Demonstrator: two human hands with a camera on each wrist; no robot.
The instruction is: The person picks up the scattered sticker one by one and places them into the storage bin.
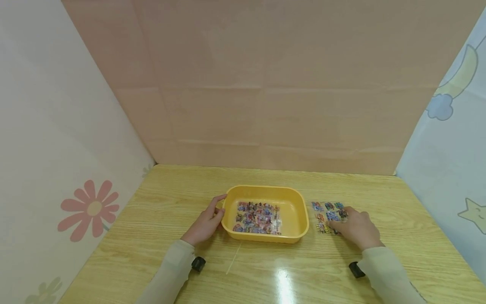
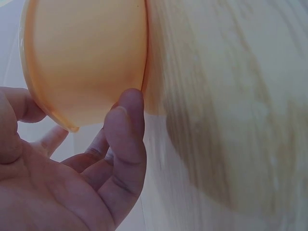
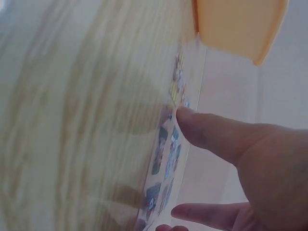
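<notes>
A yellow plastic tub (image 1: 292, 215) stands on the table, with clear sheets of small colourful cartoon stickers (image 1: 258, 217) lying flat in its left and middle part. My left hand (image 1: 205, 223) holds the tub's left end. In the left wrist view the thumb meets the rim and curled fingers (image 2: 127, 125) touch the tub's side low down. To the right of the tub lies another sticker sheet (image 1: 322, 217) on the tabletop. My right hand (image 1: 358, 228) covers its right part, the thumb (image 3: 197, 127) touching the sheet and the other fingers spread apart from it.
The wood-grain table (image 1: 171, 185) meets a plain tan backdrop (image 1: 262, 118) behind. Printed panels with a flower (image 1: 93, 207) at left and a star (image 1: 474, 215) at right flank it. A thin pale strip (image 1: 233, 257) lies in front of the tub.
</notes>
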